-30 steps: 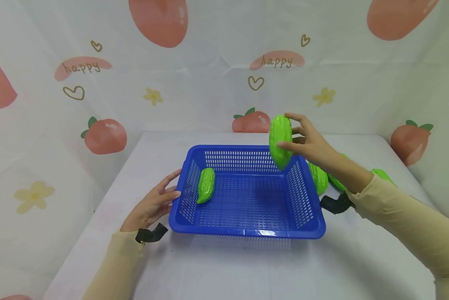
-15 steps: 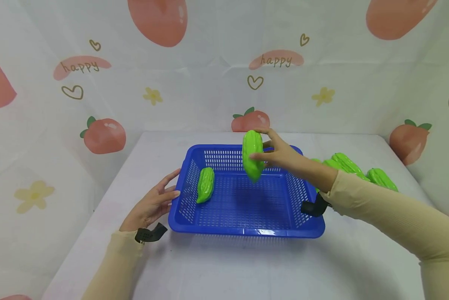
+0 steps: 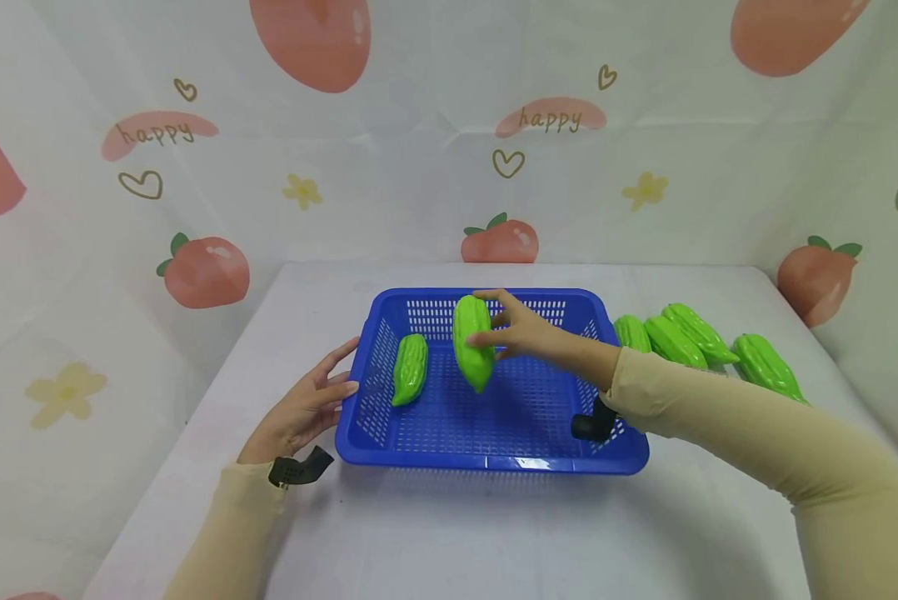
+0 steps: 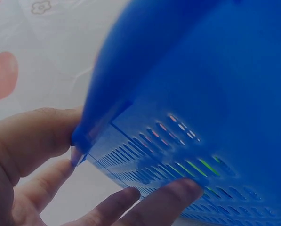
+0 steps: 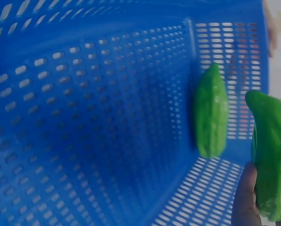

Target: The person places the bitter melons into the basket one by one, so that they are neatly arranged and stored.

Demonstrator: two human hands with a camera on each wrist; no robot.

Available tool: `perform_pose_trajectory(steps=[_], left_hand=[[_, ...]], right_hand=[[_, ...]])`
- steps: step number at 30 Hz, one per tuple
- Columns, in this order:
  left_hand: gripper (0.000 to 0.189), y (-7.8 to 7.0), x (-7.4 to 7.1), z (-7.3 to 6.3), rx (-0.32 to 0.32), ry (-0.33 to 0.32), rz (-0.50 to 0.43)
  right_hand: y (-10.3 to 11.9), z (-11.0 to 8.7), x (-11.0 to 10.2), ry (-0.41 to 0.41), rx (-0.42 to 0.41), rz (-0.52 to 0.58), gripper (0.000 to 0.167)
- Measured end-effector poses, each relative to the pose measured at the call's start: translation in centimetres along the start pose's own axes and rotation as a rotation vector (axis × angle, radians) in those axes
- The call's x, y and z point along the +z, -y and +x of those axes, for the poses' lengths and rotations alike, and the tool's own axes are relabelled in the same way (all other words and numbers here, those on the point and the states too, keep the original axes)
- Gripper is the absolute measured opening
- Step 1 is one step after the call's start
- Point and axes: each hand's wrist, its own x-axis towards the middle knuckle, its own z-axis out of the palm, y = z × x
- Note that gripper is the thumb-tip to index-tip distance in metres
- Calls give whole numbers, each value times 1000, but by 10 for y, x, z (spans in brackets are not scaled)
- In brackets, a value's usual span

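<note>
In the head view a bright green bitter melon [image 3: 473,342] hangs upright over the blue plastic basket [image 3: 486,463], tapered end down. The right hand [image 3: 520,327] pinches it between thumb and fingers from the right side. Inside the basket, by its left wall, lies another bitter melon [image 3: 411,369]. The left hand [image 3: 299,408] holds the basket's left side. Seen from the left wrist, the thumb [image 4: 41,129] touches the rim while other fingers [image 4: 166,200] lie against the slotted outer wall. The right wrist view shows the held melon [image 5: 274,155] at its right edge.
Several more bitter melons [image 3: 695,332] lie on the white tabletop [image 3: 449,533] to the right of the basket, partly behind the right forearm. A fabric backdrop [image 3: 404,167] printed with peaches hangs behind and beside the table.
The right hand has carried its bitter melon leftward and down, from above the basket's right back corner to over its middle. The left hand and the basket have stayed in place.
</note>
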Motion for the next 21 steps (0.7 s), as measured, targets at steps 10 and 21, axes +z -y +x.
perform_pose_trajectory(steps=[10,21], left_hand=[[76,0,0,0,-11,-5,9],[76,-1,1,0,-23,-6,11]], right_hand=[[-22,19,23,43,91,103,78],[-38,33,38,20,183,181,76]])
